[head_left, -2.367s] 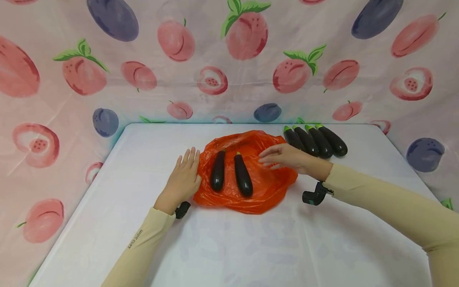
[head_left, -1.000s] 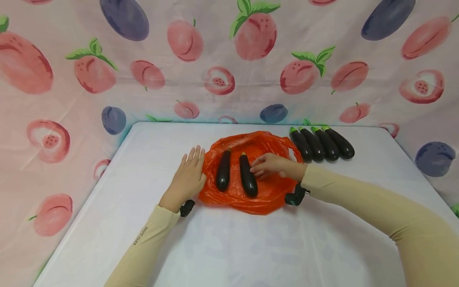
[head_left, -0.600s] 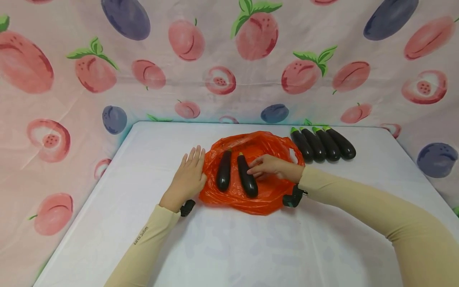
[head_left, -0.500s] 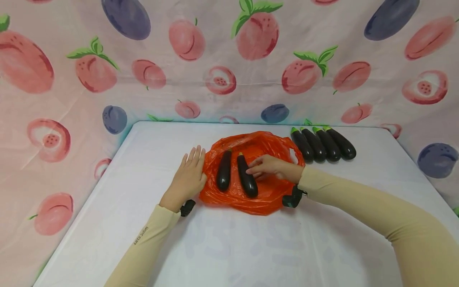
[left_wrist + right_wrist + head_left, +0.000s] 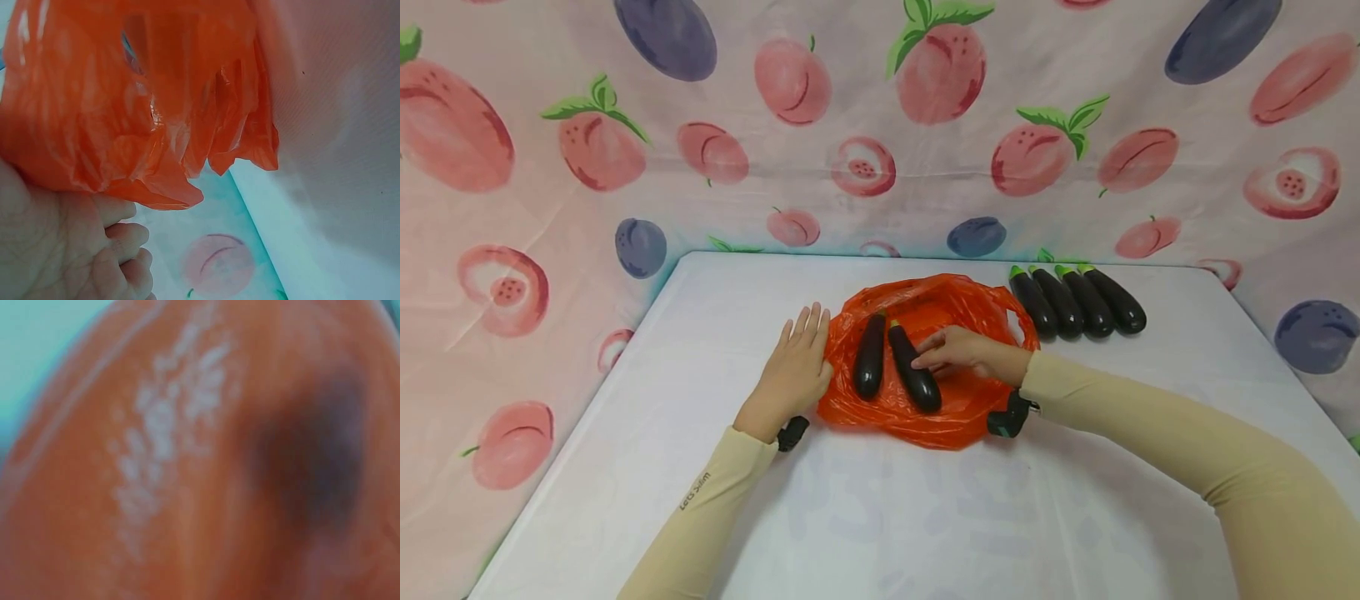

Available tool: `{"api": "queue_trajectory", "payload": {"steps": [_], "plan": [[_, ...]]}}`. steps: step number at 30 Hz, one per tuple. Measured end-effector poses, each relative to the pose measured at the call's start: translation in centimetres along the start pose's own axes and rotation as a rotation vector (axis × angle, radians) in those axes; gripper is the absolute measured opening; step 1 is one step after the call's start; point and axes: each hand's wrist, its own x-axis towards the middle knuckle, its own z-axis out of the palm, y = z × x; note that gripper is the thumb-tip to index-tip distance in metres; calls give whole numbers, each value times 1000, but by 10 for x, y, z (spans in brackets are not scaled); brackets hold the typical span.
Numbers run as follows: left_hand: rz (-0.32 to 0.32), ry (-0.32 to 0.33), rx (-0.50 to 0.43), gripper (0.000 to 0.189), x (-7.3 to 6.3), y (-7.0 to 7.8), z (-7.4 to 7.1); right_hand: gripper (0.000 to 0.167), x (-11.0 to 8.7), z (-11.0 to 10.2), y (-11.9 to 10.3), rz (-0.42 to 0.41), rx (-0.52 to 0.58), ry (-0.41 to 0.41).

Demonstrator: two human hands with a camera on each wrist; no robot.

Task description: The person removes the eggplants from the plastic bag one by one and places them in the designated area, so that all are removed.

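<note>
Two dark eggplants lie side by side on a red plastic bag point(image 5: 955, 425) in the head view. My right hand point(image 5: 962, 352) reaches over the bag from the right, and its fingertips touch the side of the right eggplant point(image 5: 916, 379). The left eggplant point(image 5: 870, 358) lies close by, the stem ends near each other. My left hand point(image 5: 790, 371) lies with extended fingers along the bag's left edge. In the left wrist view, the palm point(image 5: 56, 250) is against the hanging red film point(image 5: 94, 106). The right wrist view is blurred, mostly red film point(image 5: 156, 506) with a dark patch.
Several more eggplants point(image 5: 1078, 304) with green stem ends lie in a row at the back right of the white table point(image 5: 880, 517). A fruit-patterned cloth point(image 5: 925, 200) hangs behind and at the sides. Both wrists carry small black cameras point(image 5: 1009, 414).
My right hand came in from the right to the right eggplant. Its stem end has since swung left, toward the other eggplant. The left hand keeps its place by the bag.
</note>
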Motion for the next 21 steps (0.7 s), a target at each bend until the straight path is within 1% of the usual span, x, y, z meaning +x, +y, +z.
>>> {"api": "queue_trajectory", "payload": {"steps": [5, 13, 21], "plan": [[1, 5, -2, 66, -2, 2, -2, 50, -1, 1, 0, -4, 19, 0], [6, 20, -9, 66, -2, 4, -3, 52, -1, 2, -3, 27, -34, -18], [14, 21, -7, 66, -2, 5, -4, 51, -3, 1, -2, 10, -27, -44]]}}
